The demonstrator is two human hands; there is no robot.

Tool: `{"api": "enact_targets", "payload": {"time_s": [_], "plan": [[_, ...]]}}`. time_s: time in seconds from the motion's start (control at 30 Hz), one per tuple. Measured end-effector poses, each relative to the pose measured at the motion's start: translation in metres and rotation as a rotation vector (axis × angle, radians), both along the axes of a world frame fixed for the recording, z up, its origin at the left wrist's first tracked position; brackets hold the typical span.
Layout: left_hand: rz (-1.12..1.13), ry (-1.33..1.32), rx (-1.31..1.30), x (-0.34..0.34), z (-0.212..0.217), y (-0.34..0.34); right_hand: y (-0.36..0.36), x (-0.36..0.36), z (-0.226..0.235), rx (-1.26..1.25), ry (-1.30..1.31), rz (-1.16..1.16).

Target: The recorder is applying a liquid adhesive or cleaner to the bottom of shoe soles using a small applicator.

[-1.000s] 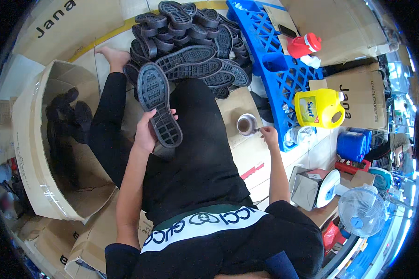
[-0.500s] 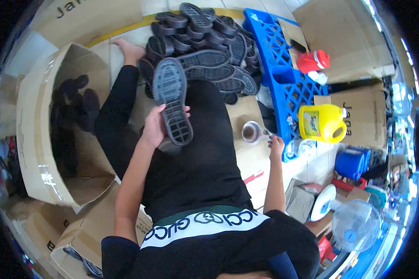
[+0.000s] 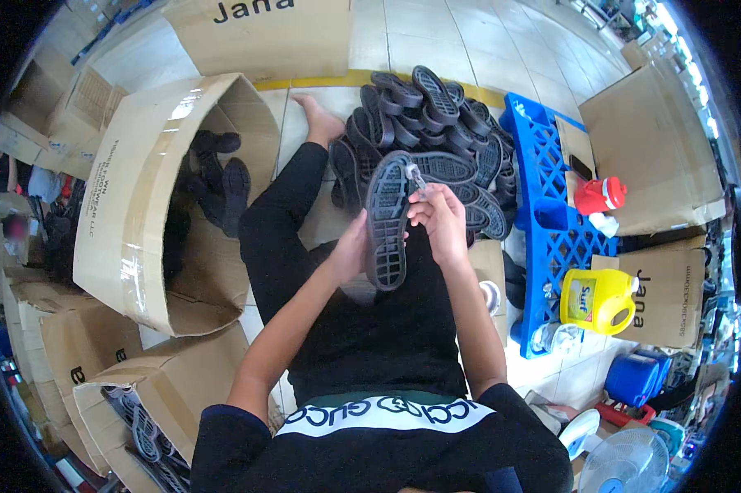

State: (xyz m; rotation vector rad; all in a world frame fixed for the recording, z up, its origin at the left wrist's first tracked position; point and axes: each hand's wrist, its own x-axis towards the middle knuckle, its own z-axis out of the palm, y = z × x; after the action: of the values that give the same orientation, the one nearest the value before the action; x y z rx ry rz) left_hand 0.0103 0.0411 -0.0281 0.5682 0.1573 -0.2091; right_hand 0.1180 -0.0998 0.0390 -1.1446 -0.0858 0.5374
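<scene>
My left hand (image 3: 351, 249) grips the edge of a dark shoe sole (image 3: 387, 242), held upright over my lap with its ribbed, grid-patterned face toward me. Pinched in my right hand (image 3: 441, 220) is a small brush-like tool (image 3: 415, 174) with a pale handle; its tip meets the sole's upper right part. The exact kind of tool is too small to make out. A cup (image 3: 489, 297) stands beside my right forearm, partly hidden by it. Just beyond my hands lies a big pile of similar dark soles (image 3: 424, 115).
At left, an open cardboard box (image 3: 132, 246) lies tipped with dark soles inside; another box (image 3: 173, 403) holds more. On the right, a blue plastic pallet (image 3: 543, 246) carries a red jug (image 3: 598, 195), a phone (image 3: 580, 168) and a yellow bottle (image 3: 588, 302). A fan (image 3: 629, 460) stands lower right.
My right hand has moved from the cup up to the sole, bringing the brush-like tool against it. My left hand still holds the sole. The whole view has shifted.
</scene>
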Motion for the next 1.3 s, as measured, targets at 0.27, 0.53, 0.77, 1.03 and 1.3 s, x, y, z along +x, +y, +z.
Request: {"api": "enact_targets", "payload": {"time_s": [0.27,0.53,0.77,1.03,1.3], "plan": [[-0.005,0.0,0.119,-0.002,-0.001,0.003,0.022,0.01,-0.014,-0.057,-0.056,-0.079],[0.009,-0.018,0.086,-0.002,0.0,0.001,0.024,0.013,-0.02,-0.178,-0.264,0.004],[0.018,-0.088,0.039,-0.006,0.007,0.006,0.019,-0.005,0.025,-0.642,-0.768,0.429],[0.117,-0.028,0.017,-0.003,0.004,0.018,-0.019,-0.042,-0.011,-0.695,-1.067,0.648],[0.089,-0.028,0.02,-0.005,0.005,0.023,-0.043,-0.038,0.014,-0.828,-1.118,0.74]]}}
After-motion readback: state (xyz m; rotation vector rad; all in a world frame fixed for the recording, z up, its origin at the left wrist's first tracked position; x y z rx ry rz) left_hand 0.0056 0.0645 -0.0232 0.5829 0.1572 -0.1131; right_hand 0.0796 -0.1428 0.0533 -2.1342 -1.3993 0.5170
